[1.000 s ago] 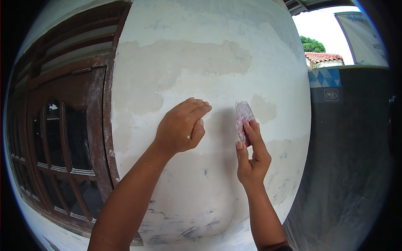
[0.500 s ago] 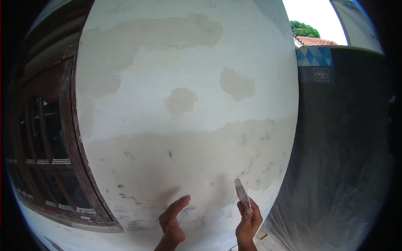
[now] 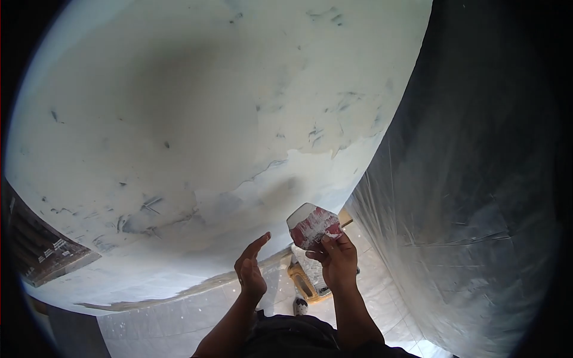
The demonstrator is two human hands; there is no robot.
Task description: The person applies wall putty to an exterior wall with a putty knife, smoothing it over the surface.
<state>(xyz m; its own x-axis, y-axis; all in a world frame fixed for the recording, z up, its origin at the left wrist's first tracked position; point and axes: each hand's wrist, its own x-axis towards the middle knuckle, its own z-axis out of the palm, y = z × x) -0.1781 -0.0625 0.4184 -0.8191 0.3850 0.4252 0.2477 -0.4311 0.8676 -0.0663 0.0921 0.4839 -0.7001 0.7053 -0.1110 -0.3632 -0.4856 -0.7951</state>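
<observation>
My right hand (image 3: 340, 262) grips a flat putty scraper (image 3: 311, 225), pinched at its lower right corner between thumb and fingers. Its reddish face is smeared with white putty, and its broad side is turned up toward me. My left hand (image 3: 250, 271) is held up to the left of it, fingers stretched out, holding nothing. Both hands are in front of the lower part of a white wall (image 3: 227, 107) with beige filler and dark scuff marks. Neither hand appears to touch the wall.
Clear plastic sheeting (image 3: 453, 203) hangs over a dark surface on the right. A yellow-framed object (image 3: 303, 284) with a whitish top stands on the pale tiled floor (image 3: 382, 292), near my foot (image 3: 300, 306). A brown wooden window frame (image 3: 62, 265) is at lower left.
My view has tilted down, bringing the floor, the yellow-framed object and my foot into sight. The scraper has turned from edge-on to showing its broad face. My left hand stays raised and empty.
</observation>
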